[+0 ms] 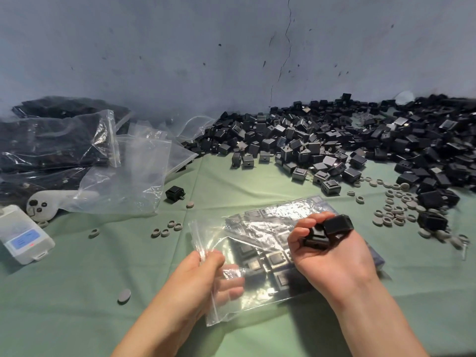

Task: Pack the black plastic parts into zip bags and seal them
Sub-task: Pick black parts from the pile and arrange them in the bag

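A clear zip bag lies on the green cloth at the lower middle, with several black plastic parts laid flat inside it. My left hand pinches the bag's open mouth at its left edge and holds it up. Just right of the mouth, my right hand is closed around a couple of black plastic parts. A big heap of loose black plastic parts stretches along the wall from the middle to the far right.
Filled zip bags and empty clear bags are piled at the left. A white device and a white controller sit at the left edge. Grey rings lie scattered on the cloth; a lone black part rests beside the empty bags.
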`<state>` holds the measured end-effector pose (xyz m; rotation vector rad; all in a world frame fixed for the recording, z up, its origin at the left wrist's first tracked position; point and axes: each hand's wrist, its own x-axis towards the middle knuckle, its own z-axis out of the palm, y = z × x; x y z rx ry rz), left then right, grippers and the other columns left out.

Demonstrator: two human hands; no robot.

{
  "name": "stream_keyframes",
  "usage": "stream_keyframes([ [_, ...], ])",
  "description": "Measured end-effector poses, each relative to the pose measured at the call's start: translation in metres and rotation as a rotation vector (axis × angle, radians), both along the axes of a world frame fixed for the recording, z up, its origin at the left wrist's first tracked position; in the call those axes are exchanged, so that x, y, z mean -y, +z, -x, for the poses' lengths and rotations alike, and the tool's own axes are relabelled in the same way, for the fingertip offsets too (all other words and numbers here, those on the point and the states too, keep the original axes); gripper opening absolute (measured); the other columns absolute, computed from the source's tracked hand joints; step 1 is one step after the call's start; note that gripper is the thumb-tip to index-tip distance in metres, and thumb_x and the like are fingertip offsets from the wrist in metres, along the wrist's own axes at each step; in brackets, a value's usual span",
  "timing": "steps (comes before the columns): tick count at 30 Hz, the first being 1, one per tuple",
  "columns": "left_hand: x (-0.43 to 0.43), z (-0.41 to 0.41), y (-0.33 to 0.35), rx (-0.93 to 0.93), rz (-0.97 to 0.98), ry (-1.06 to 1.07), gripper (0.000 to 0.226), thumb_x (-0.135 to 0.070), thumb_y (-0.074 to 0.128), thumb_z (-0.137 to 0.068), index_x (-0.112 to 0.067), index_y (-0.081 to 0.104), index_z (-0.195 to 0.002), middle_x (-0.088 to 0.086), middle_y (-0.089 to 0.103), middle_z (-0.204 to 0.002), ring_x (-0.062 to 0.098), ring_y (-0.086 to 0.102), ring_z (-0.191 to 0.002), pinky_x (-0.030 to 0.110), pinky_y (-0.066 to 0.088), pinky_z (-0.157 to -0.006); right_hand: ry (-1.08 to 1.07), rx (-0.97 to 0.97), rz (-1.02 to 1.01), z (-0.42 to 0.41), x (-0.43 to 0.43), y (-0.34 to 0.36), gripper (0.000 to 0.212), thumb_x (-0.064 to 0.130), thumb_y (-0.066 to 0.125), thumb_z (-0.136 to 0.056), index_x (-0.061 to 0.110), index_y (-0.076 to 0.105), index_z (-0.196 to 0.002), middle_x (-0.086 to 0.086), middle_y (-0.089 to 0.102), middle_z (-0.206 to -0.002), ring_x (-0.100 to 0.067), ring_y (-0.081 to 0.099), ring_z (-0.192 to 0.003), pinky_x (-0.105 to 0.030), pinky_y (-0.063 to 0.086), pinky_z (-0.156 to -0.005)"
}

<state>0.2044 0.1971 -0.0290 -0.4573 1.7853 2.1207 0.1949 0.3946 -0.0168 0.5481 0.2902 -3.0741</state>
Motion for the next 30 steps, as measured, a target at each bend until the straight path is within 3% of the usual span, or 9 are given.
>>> stream_keyframes([
  [3,0.004,0.004,-0.006,-0.189,0.266,0.172,0.017,-0.022,0.055,-0.1,-0.013,0.053,-0.115,0.013,0.069,-0.103,0.026,0.073,-0.07,0.035,0.058,-0.059,0.045,0.0,-0.195,0.002,0.002,0.001,0.023,0.019,0.045,-0.091,0.018,0.055,-0.07,0.002,0.055,-0.067,-0.013,0.049,-0.054,-0.021,0.042,-0.048],
  [6,0.009,0.001,-0.001,-0.536,0.637,0.354,0.015,-0.038,0.052,-0.096,-0.043,0.049,-0.11,-0.013,0.066,-0.102,0.015,0.068,-0.083,0.034,0.053,-0.074,0.002,-0.039,-0.606,0.001,0.008,0.003,0.023,0.033,0.049,-0.096,0.018,0.055,-0.079,-0.001,0.058,-0.067,-0.014,0.05,-0.052,-0.022,0.041,-0.045],
  [10,-0.005,-0.013,0.015,-0.843,0.662,0.225,0.013,-0.052,0.05,-0.097,-0.052,0.054,-0.109,-0.027,0.065,-0.095,0.001,0.065,-0.083,0.015,0.047,-0.068,0.015,-0.193,-1.177,-0.006,0.026,0.008,0.038,0.049,0.058,-0.088,0.012,0.06,-0.079,0.005,0.06,-0.058,-0.007,0.052,-0.049,-0.017,0.04,-0.043],
  [14,-0.027,-0.024,0.02,-0.982,0.634,0.005,0.024,-0.053,0.052,-0.092,-0.049,0.059,-0.115,-0.025,0.063,-0.104,0.0,0.066,-0.088,0.004,0.044,-0.071,0.063,-0.352,-1.218,-0.009,0.046,0.008,0.03,0.042,0.057,-0.092,0.019,0.067,-0.074,0.005,0.064,-0.065,-0.007,0.062,-0.063,-0.023,0.052,-0.057],
  [16,-0.033,-0.025,0.018,-0.982,0.601,-0.02,0.026,-0.049,0.056,-0.09,-0.045,0.061,-0.115,-0.02,0.062,-0.105,0.005,0.067,-0.089,0.006,0.045,-0.073,0.123,-0.375,-1.171,-0.009,0.048,0.007,0.031,0.034,0.054,-0.099,0.022,0.068,-0.074,0.001,0.068,-0.072,-0.01,0.068,-0.071,-0.03,0.058,-0.066],
  [20,-0.026,-0.02,0.015,-0.872,0.518,0.044,0.014,-0.046,0.061,-0.09,-0.045,0.063,-0.104,-0.017,0.069,-0.096,0.003,0.07,-0.081,0.01,0.049,-0.069,0.211,-0.359,-1.284,-0.008,0.046,0.007,0.034,0.046,0.051,-0.093,0.022,0.073,-0.082,0.003,0.068,-0.077,-0.006,0.06,-0.064,-0.016,0.045,-0.055],
  [23,0.002,-0.008,0.015,-0.668,0.51,0.213,0.006,-0.047,0.062,-0.091,-0.051,0.061,-0.095,-0.014,0.073,-0.086,0.007,0.07,-0.074,0.033,0.055,-0.073,0.204,-0.278,-1.226,-0.004,0.039,0.007,0.032,0.05,0.052,-0.09,0.027,0.075,-0.087,0.007,0.067,-0.076,-0.008,0.056,-0.06,-0.021,0.04,-0.053],
  [25,0.026,-0.001,0.011,-0.522,0.599,0.286,0.019,-0.034,0.059,-0.095,-0.052,0.063,-0.088,-0.006,0.072,-0.078,0.012,0.068,-0.068,0.039,0.054,-0.073,0.162,-0.21,-1.167,0.0,0.03,0.008,0.028,0.037,0.053,-0.097,0.029,0.077,-0.086,0.008,0.07,-0.076,-0.008,0.058,-0.062,-0.023,0.041,-0.054],
  [30,0.052,-0.004,-0.007,-0.32,0.752,0.088,0.02,-0.026,0.059,-0.096,-0.035,0.069,-0.081,-0.003,0.066,-0.066,0.028,0.062,-0.065,0.04,0.049,-0.072,0.061,-0.056,-0.986,0.004,0.013,0.009,0.026,0.027,0.058,-0.094,0.026,0.078,-0.077,0.003,0.071,-0.076,-0.011,0.059,-0.06,-0.024,0.043,-0.052],
])
